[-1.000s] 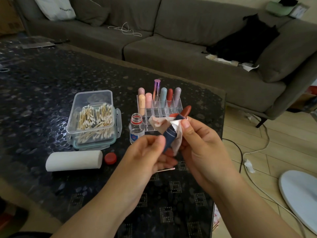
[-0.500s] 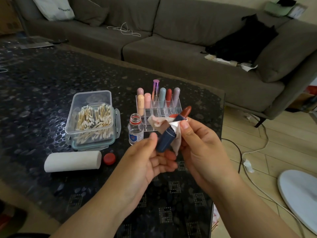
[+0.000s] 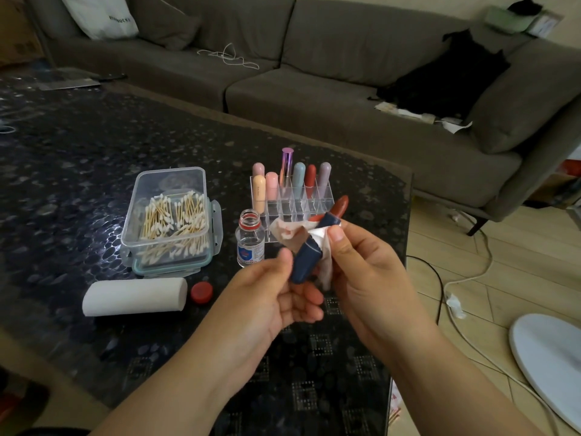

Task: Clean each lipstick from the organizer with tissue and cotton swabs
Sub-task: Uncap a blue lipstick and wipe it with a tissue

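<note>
A navy lipstick (image 3: 306, 262) with its red bullet (image 3: 341, 206) extended is held tilted above the table, bullet pointing up to the right. My left hand (image 3: 270, 303) pinches the tube's lower end between thumb and fingers. My right hand (image 3: 367, 278) pinches a stained white tissue (image 3: 320, 243) wrapped around the tube's middle. Behind them stands a clear acrylic organizer (image 3: 327, 196) with several pastel lipsticks (image 3: 298, 180) upright in its back slots. To the left, an open plastic box (image 3: 169, 184) holds cotton swabs (image 3: 176, 221).
A small open bottle (image 3: 250, 239) stands between the box and the organizer, and its red cap (image 3: 201, 292) lies beside a tissue roll (image 3: 135, 297). The dark table's right edge (image 3: 405, 234) borders a floor with cables and a white disc (image 3: 547, 357). A grey sofa (image 3: 314, 89) runs behind.
My left fingers have slid down to the tube's lower end, so more of the navy tube shows. My right hand and the tissue have stayed in place.
</note>
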Available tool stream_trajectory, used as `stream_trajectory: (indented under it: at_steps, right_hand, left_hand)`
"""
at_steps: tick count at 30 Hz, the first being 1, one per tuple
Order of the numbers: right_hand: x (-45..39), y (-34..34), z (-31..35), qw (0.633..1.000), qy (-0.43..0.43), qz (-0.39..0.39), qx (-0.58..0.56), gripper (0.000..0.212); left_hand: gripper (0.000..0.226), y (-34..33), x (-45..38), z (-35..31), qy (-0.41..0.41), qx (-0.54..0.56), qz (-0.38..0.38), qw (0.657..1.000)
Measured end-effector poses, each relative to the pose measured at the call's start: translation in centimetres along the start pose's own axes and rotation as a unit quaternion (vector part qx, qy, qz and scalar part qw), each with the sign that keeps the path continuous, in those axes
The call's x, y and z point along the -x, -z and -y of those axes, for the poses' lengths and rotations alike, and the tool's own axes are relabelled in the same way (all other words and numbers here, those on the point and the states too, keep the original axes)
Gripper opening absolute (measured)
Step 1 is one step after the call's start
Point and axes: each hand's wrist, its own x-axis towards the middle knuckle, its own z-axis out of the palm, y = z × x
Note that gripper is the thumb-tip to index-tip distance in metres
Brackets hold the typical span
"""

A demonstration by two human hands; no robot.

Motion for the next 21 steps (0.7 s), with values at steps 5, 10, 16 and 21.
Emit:
stream_trajectory:
  at_steps: [5,10,16,21]
  right_hand:
    - [-0.08,0.05,-0.6,1.0,0.009,-0.004,0.024,0.029]
    - [-0.01,-0.04,-0.52,0.999,0.014,0.004,0.045,0.028]
    - [0.04,-0.03,-0.44,0.998,0.02,0.009,0.055,0.029]
    - [-0.15,-0.06,-1.05,0.997,0.032,-0.001,0.077,0.029]
  left_hand:
    - [0.023,0.26,-0.29,0.09,-0.063,-0.012,-0.047,0.997]
    - [0.027,0.27,-0.08,0.06,-0.069,-0.012,-0.035,0.997]
    - [0.025,0.29,-0.09,0.0,-0.048,0.001,-0.025,0.999]
    - [0.02,0.11,-0.22,-0.23,-0.115,0.004,-0.05,0.992]
